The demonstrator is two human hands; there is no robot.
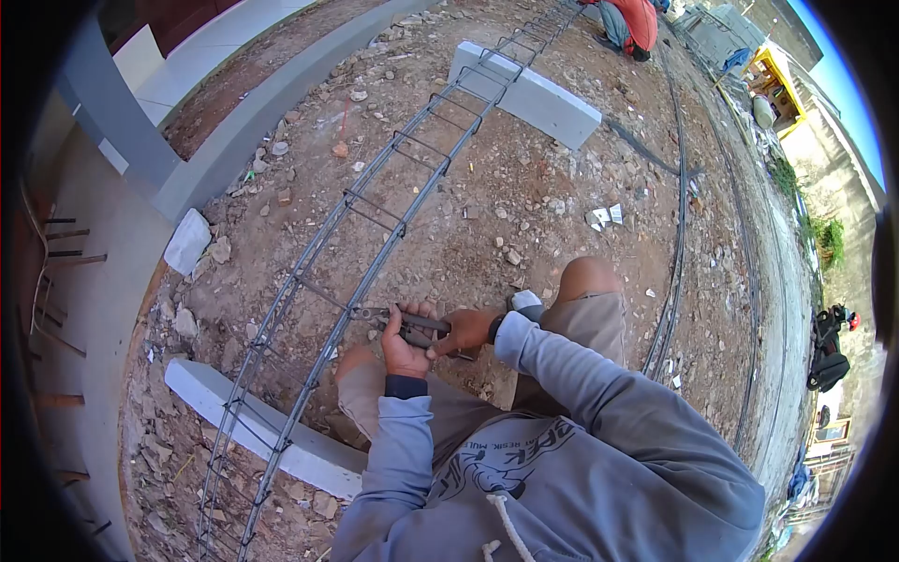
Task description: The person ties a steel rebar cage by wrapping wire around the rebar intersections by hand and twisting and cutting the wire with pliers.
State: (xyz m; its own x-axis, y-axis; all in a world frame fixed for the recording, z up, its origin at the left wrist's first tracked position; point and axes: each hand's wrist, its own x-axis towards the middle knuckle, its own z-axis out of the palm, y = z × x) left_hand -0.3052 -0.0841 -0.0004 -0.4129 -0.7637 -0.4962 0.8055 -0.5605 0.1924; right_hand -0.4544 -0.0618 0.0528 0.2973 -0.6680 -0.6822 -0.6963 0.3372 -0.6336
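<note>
A long rebar cage [403, 228] of steel bars and thin cross ties runs diagonally past my knees, resting on two pale blocks, a far one [534, 94] and a near one [267, 431]. Just right of the cage, my left hand [408, 342] is wrapped round dark pliers [423, 321], whose head points at the nearer bar beside a cross tie. My right hand [468, 332] meets it from the right, its fingers closed at the handle end of the tool. Whether the jaws touch the bar I cannot tell.
Another person in red [640, 23] crouches by the cage's far end. Long dark bars [676, 244] lie on the ground to the right. Rubble and a white stone [188, 242] lie left of the cage, beside a low concrete edge [225, 155]. A motorcycle [828, 349] stands far right.
</note>
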